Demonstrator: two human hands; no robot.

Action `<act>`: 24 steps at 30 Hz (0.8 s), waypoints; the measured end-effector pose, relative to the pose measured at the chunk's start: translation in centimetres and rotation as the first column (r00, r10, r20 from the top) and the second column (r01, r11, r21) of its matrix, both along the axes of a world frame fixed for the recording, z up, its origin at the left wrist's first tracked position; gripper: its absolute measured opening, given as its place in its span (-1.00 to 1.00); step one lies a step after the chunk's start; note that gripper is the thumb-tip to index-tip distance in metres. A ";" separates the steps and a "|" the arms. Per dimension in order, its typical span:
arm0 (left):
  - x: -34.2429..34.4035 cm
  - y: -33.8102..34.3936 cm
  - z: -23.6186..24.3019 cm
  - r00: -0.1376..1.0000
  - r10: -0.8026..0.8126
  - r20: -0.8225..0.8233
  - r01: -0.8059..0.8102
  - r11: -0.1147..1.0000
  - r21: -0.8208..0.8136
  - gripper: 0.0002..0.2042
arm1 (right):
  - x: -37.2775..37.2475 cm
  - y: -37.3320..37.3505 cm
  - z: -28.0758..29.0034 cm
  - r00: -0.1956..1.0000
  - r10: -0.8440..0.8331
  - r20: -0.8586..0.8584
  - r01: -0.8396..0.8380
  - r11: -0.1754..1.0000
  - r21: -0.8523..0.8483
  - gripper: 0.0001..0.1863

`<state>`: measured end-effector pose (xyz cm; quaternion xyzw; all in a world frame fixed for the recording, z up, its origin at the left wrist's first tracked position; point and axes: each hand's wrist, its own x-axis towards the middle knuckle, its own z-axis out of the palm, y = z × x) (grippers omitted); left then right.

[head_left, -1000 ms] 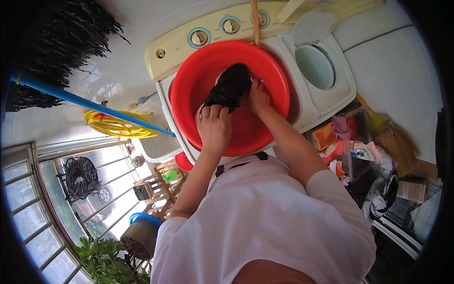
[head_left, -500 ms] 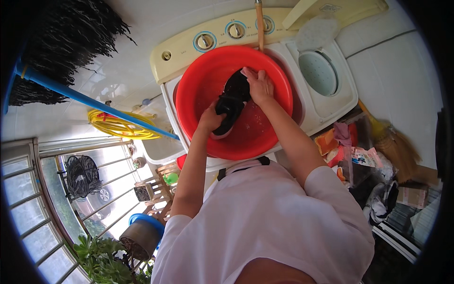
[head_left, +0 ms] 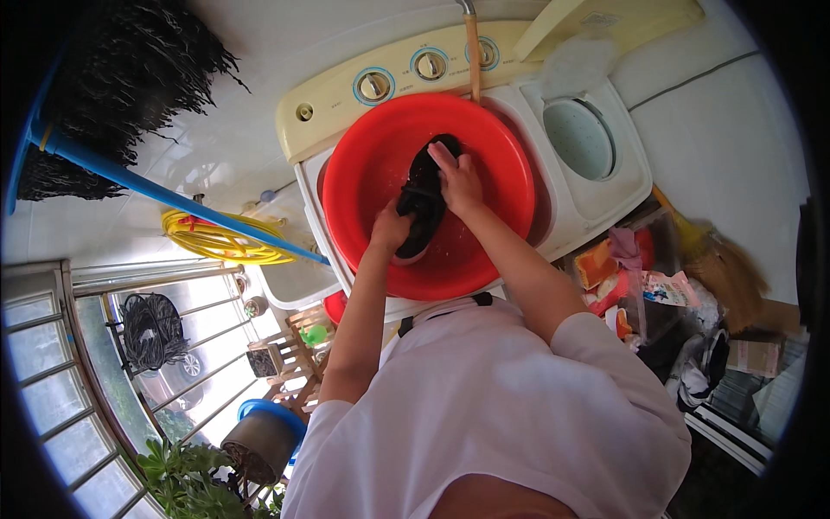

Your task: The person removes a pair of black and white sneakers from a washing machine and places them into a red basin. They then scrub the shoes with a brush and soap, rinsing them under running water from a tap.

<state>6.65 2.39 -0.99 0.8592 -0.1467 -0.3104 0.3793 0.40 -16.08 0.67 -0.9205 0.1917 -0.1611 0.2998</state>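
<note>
A wide red plastic basin (head_left: 510,164) rests on top of the washing machine, its inside wet with droplets. Tilted inside it is a black shoe (head_left: 423,192) with a pale sole edge, its length running from lower left to upper right. My left hand (head_left: 392,228) grips the shoe's lower end, thumb on top. On its upper end lies my right hand (head_left: 460,183), fingers bent and pressed to the black surface. A pinkish patch shows at the right fingertips; whether it is a finger or a small held item, I cannot tell.
Behind the basin is the cream panel (head_left: 333,104) of the twin-tub washing machine with round knobs; its spin tub (head_left: 577,138) stands open at right. A wooden handle (head_left: 474,60) leans behind. A blue pole (head_left: 173,189), yellow hose (head_left: 220,238), broom (head_left: 722,272) and potted plants surround me.
My right hand has slid down and left along the shoe, its fingers now more bent. The left hand keeps its hold near the lower end; the shoe has shifted slightly downward.
</note>
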 end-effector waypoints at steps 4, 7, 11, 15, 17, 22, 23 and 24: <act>0.3 -0.2 0.3 0.997 -0.011 -0.081 0.010 1.000 -0.019 -0.32 | -2.7 -0.9 -0.2 0.970 0.236 0.058 -0.242 0.960 0.139 -0.17; 0.0 -0.2 1.9 0.988 -0.007 -0.153 0.003 1.000 -0.028 -0.29 | -2.1 -1.6 1.0 0.947 0.035 -0.320 -0.058 0.996 -0.062 -0.10; -0.1 0.6 5.4 0.873 -0.062 -0.484 -0.149 0.911 -0.384 -0.36 | -0.3 -0.7 3.4 0.888 -0.167 -0.429 0.099 0.979 -0.177 -0.07; -0.1 1.0 5.1 0.998 0.067 -0.009 -0.066 0.941 -0.331 -0.26 | -3.4 -2.3 -2.4 0.893 -0.234 -0.385 0.217 0.972 -0.088 -0.07; -2.5 0.4 11.0 0.943 0.053 0.328 -0.051 0.999 -0.015 -0.21 | -5.6 -0.7 -4.4 0.862 -0.268 -0.430 0.252 0.963 -0.094 -0.09; -4.2 0.2 11.4 0.783 -0.083 0.616 -0.059 0.977 0.206 -0.18 | -5.9 -1.9 2.1 0.950 -0.200 -0.241 0.313 0.593 0.742 -0.31; -4.6 0.7 11.0 0.797 -0.126 0.590 -0.049 0.961 0.271 -0.15 | -6.4 -1.2 3.1 0.968 -0.246 -0.048 0.232 0.805 0.547 -0.35; -4.8 0.7 10.3 0.774 -0.151 0.615 -0.031 0.961 0.276 -0.14 | -6.7 -0.7 4.3 0.982 -0.176 0.066 0.148 0.941 0.304 -0.40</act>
